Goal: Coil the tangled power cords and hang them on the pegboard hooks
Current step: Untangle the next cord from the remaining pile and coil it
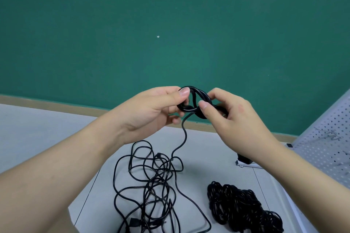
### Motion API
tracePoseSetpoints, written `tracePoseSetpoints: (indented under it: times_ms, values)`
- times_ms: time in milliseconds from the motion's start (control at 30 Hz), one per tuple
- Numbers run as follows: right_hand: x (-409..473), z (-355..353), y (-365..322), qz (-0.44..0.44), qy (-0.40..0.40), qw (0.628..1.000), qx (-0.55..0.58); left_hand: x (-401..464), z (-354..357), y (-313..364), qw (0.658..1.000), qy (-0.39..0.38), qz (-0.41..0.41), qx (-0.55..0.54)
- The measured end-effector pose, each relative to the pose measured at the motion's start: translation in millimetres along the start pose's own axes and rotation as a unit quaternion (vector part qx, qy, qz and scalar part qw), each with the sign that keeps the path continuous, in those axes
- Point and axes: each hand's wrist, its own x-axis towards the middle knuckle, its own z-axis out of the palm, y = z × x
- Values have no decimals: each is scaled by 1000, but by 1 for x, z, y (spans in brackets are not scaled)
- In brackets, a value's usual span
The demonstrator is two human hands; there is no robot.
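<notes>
Nearest, at bottom centre, a loose tangle [151, 191] of thin black cord sprawled over the grey table [37, 132], loops crossing every way, a plug [134, 221] lying at its lower edge. Just right of it, apart, a dense bundle [240, 208] of black cord heaped on the same surface. From the tangle, one strand [184, 138] rising in a wavy line to the hands above.

Higher, held over the table: a small coil [195, 100] of thicker black cord, wound in a few tight loops. Left hand [151, 108] pinching the coil's left side, thumb on top, fingers curled beneath. Right hand [233, 117] pinching the right side, thumb pressed against the loops, fingers curled round behind. Both forearms bare, reaching in from the bottom corners.

At right, beyond the right arm, a white pegboard [325, 145] tilted along the frame edge, wire hooks [329, 134] on it, none carrying cord. A small black-and-white item [244, 161] by its base, partly hidden by the wrist; cannot tell what.

Farthest, a wooden strip [56, 103] along the table's back edge, then a green wall [170, 24].
</notes>
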Motion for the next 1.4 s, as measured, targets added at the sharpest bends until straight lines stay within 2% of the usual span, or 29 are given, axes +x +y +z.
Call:
tracePoseSetpoints:
  times_ms: [100,200,300,333,433,533,667,800,900,1000,1100,1167,1233,1333,1400]
  values:
    - [2,3,3,-4,-8,1000,-3,3,7,-3,999,48,-2,-17]
    - [3,6,4,-6,-13,1000,7,7,7,-4,990,137,16,10]
    - [4,7,4,-6,-13,1000,2,9,-3,-6,946,226,62,222]
    - [5,7,4,-5,-13,1000,-2,10,-4,-7,929,239,72,273]
    - [8,3,6,4,-7,1000,-6,9,-3,-7,902,260,88,334]
    - [8,-1,10,30,11,1000,3,6,-2,-5,896,238,82,365]
    - [11,-5,18,71,55,996,11,2,-7,-1,931,214,27,293]
    - [14,-10,20,102,80,991,39,4,-9,-1,940,249,-12,232]
    - [17,-14,21,124,82,987,57,6,-8,4,955,285,1,83]
    - [20,-20,25,153,86,982,64,6,-19,7,944,328,5,-40]
    - [22,-25,30,185,80,974,100,8,-33,5,924,371,-3,-90]
    - [22,-26,32,197,64,968,140,9,-39,1,919,392,-22,-23]
    - [21,-25,31,195,44,962,186,11,-43,-4,914,384,-20,128]
    - [20,-22,29,186,29,951,247,8,-36,-8,890,286,41,352]
    - [20,-21,28,183,27,943,276,4,-21,-10,878,199,76,430]
